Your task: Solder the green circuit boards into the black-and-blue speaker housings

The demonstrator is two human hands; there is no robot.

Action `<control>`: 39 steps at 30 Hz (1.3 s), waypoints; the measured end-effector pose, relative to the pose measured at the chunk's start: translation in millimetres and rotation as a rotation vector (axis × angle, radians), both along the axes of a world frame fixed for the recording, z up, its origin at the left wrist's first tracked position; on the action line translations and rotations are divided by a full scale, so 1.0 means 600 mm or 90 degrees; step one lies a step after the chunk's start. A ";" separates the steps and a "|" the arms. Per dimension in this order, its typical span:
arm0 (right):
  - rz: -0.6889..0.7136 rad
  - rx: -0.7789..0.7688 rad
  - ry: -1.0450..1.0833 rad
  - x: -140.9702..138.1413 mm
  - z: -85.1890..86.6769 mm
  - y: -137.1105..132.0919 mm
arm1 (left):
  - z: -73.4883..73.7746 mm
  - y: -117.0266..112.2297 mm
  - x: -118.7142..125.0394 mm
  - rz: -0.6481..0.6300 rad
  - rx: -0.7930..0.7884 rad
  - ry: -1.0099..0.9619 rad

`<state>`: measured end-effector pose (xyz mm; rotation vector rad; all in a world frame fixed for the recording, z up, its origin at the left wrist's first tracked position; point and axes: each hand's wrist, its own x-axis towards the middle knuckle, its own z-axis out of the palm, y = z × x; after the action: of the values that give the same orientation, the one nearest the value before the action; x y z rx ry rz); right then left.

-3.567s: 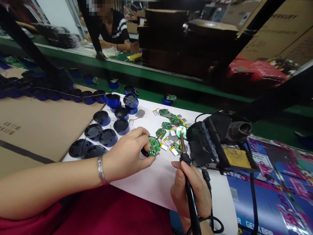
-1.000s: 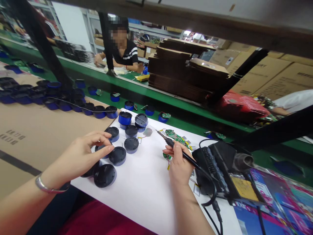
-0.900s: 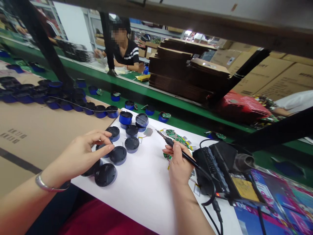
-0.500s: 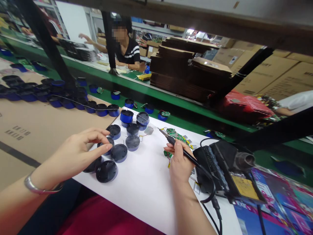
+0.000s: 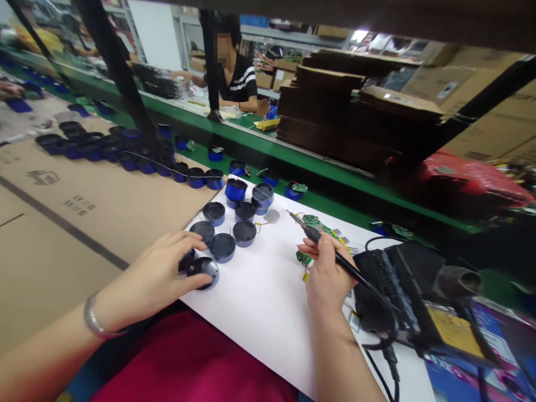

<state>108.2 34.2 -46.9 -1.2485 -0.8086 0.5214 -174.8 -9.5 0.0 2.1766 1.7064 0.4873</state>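
My right hand (image 5: 329,268) grips a black soldering iron (image 5: 312,233), its bare tip pointing up and left above the white sheet (image 5: 259,290). My left hand (image 5: 167,271) is spread over the nearest round black-and-blue housings, thumb and fingers apart. Its thumb reaches across the front housing (image 5: 205,271); whether it touches is unclear. Another housing (image 5: 187,259) is partly hidden behind that hand. Several more, such as one housing (image 5: 221,245), stand just beyond. Green circuit boards (image 5: 310,220) with wires lie beyond the iron.
A soldering station (image 5: 387,285) with a yellow sponge (image 5: 454,329) stands at right, its cord looping near my wrist. Rows of housings (image 5: 146,162) line the cardboard (image 5: 104,206) at left. Beyond runs a green conveyor (image 5: 335,201), where a person (image 5: 238,78) sits opposite.
My left hand has come down and toward me, from over the middle housings to the front one. My right hand still holds the iron in much the same pose. The whole view has shifted.
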 end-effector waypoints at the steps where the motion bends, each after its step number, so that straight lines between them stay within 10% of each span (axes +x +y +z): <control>1: -0.004 0.002 0.007 -0.001 0.005 -0.003 | -0.003 -0.004 0.006 -0.005 0.003 0.029; 12: -0.072 0.017 -0.027 0.018 0.060 -0.061 | -0.010 -0.027 0.046 0.036 0.047 0.252; 22: -0.128 -0.019 -0.108 0.060 0.072 -0.117 | 0.005 0.011 0.229 -0.263 -0.108 0.048; 30: -0.104 0.002 -0.151 0.068 0.077 -0.145 | -0.026 0.138 0.359 -0.038 -0.160 0.064; 39: -0.003 0.000 -0.231 0.085 0.045 -0.137 | -0.055 0.127 0.349 -0.064 -0.167 -0.090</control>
<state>159.1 -48.0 -20.0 -1.3641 -1.1081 0.2931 34.4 66.4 -32.9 1.9806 1.4865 0.3585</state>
